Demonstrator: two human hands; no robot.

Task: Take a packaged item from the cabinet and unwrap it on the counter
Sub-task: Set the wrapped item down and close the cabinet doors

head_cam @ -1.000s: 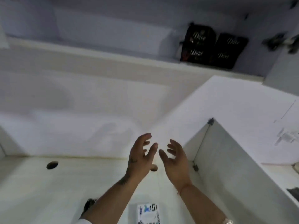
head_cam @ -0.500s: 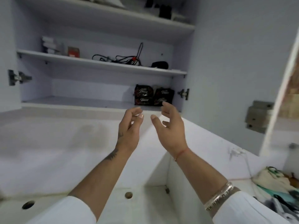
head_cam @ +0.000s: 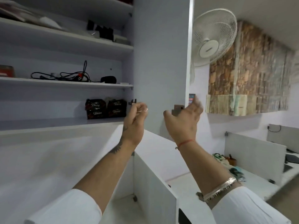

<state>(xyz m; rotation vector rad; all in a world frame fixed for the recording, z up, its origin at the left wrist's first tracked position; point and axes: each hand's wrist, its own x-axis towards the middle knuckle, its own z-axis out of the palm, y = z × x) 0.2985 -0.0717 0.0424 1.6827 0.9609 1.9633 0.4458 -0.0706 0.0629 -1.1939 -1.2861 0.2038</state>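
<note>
Two stacks of dark packaged Dove items [head_cam: 106, 108] stand at the right end of the lowest shelf of the open wall cabinet [head_cam: 64, 122]. My left hand [head_cam: 135, 122] is raised just right of the packages, fingers loosely curled, holding nothing. My right hand [head_cam: 184, 120] is lifted in front of the open cabinet door [head_cam: 160, 54], fingers spread near the door's brown handle [head_cam: 178, 109], empty and not touching the packages.
Black cables [head_cam: 64, 75] and small boxes lie on the upper shelves. A white wall fan [head_cam: 212, 38] hangs right of the door. Below are the white counter [head_cam: 182, 178], white divider panels [head_cam: 153, 180] and a cluttered desk [head_cam: 231, 167] at the right.
The view has swung up and to the right. Both hands have risen from counter level to the lowest shelf and moved apart, the right one reaching the door's edge.
</note>
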